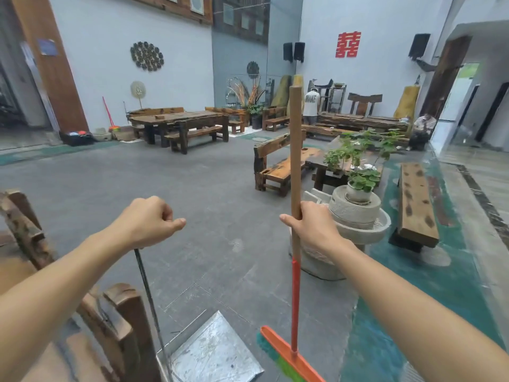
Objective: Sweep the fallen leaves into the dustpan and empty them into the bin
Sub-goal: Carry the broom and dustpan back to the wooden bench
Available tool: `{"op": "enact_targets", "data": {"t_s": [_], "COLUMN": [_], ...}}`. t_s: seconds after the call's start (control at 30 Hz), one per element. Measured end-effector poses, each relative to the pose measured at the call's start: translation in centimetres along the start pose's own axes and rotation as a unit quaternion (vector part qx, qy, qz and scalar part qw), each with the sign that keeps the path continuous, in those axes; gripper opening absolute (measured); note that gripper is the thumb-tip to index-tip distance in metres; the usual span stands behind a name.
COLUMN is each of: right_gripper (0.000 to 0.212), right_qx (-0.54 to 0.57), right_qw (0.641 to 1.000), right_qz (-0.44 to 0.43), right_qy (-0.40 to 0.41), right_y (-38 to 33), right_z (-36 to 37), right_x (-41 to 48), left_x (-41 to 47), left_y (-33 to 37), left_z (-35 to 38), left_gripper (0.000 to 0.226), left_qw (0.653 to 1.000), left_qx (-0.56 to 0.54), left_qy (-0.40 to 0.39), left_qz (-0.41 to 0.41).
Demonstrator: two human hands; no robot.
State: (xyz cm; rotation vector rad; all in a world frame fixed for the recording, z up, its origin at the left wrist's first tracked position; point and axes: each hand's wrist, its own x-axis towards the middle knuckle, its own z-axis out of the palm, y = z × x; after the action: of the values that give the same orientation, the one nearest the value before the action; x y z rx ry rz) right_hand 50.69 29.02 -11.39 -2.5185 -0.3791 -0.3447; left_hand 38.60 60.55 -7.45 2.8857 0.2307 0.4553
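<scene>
Left hand curls in a fist round the top of a thin rod that slants down to the metal dustpan, low between both hands. A wooden chair stands under the left forearm. Right hand, well apart from the left, grips the broom upright, its orange head just right of the dustpan. Just beyond the right hand a millstone carries a potted plant; a bench lies further right. Underfoot is a grey paved floor, with wooden tables and white walls far ahead.
</scene>
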Motion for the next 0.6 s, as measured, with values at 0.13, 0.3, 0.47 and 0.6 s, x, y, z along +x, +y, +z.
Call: {"op": "enact_targets", "data": {"t_s": [0.13, 0.3, 0.47, 0.6], "right_gripper": [0.042, 0.039, 0.038, 0.043], "right_qx": [-0.005, 0.005, 0.023, 0.02], "right_qw": [1.0, 1.0, 0.999, 0.997], "right_qz": [-0.001, 0.004, -0.007, -0.033], "right_qy": [-0.001, -0.02, -0.031, -0.063], "right_y": [-0.7, -2.8, -5.7, -8.1], "right_z": [4.7, 10.1, 15.1, 18.6], "right_x": [8.1, 16.9, 26.7, 34.1], "left_x": [8.4, 18.4, 28.3, 35.2], "left_y": [-3.2, -7.3, -12.0, -16.3], "left_z": [2.5, 4.8, 6.5, 8.7], "left_gripper": [0.052, 0.049, 0.05, 0.048], "left_qw": [1.0, 1.0, 1.0, 1.0], "left_qx": [-0.013, -0.02, -0.014, 0.0], "left_qy": [0.0, -0.015, -0.014, -0.024], "left_qz": [-0.005, 0.011, 0.011, 0.0]}}
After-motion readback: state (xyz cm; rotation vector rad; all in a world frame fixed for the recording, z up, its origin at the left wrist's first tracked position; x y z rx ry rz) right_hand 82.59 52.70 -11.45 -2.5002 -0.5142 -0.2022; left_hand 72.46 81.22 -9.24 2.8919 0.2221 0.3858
